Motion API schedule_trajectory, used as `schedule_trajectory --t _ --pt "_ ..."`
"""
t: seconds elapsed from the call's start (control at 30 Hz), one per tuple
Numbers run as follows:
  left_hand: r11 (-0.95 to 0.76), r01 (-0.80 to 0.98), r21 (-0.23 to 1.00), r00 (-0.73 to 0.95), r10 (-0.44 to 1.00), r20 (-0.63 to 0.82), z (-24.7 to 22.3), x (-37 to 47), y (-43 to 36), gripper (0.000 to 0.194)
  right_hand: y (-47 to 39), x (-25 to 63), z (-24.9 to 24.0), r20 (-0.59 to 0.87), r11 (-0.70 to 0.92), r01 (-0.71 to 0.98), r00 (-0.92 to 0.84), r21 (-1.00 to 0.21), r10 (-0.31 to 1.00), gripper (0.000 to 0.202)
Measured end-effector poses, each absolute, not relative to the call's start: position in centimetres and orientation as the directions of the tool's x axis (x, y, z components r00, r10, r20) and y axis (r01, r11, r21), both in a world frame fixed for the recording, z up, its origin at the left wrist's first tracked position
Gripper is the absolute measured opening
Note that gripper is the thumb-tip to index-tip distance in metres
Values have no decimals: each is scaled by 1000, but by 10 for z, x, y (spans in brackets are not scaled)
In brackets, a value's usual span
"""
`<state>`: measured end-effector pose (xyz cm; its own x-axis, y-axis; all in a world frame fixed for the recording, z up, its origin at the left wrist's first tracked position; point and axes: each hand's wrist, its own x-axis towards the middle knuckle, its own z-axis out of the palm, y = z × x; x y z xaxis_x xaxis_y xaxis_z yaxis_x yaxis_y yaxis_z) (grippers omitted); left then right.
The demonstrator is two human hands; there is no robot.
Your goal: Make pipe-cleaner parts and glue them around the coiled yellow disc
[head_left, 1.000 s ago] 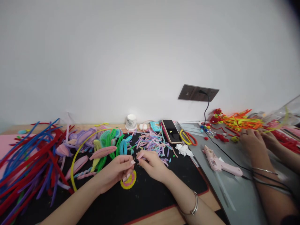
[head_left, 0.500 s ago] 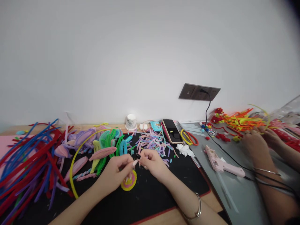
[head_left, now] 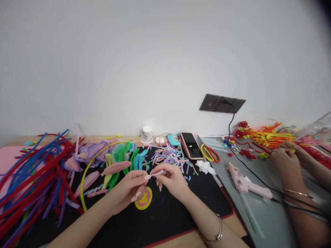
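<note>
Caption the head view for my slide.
Right hand holds a pink strip beside the left hand, over a black mat with a yellow-pink disc.

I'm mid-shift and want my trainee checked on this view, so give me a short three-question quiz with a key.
1. Which thing does the person's right hand pinch? a) a paper cup; b) a pale pink strip; c) a glue gun.
2. True or false: in the picture, the scissors lie to the right of the phone.
3. Fill in: the yellow-and-pink disc lies on a ____ mat.

Key: 1 b; 2 true; 3 black.
</note>
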<state>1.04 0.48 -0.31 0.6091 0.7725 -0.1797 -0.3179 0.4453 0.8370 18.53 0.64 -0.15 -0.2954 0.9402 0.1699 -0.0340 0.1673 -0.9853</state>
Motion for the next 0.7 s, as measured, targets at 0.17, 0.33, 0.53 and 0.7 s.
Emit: schedule_trajectory --t 0.17,0.33,0.53,0.7 --pt "428 -276 861 597 778 -196 -2 12 5 28 6 185 -1 118 126 8 -295 -992 948 12" --pt "364 -216 906 563 805 -189 -5 12 6 29 7 185 -3 111 103 -43 -334 -994 936 9" --pt "123 8 992 519 847 -109 -4 14 5 28 9 187 -2 7 -26 -85 -368 -996 930 11" --pt "-312 334 889 507 855 109 1 14 0 29 9 185 -3 -150 -228 -187 -357 -956 922 13"
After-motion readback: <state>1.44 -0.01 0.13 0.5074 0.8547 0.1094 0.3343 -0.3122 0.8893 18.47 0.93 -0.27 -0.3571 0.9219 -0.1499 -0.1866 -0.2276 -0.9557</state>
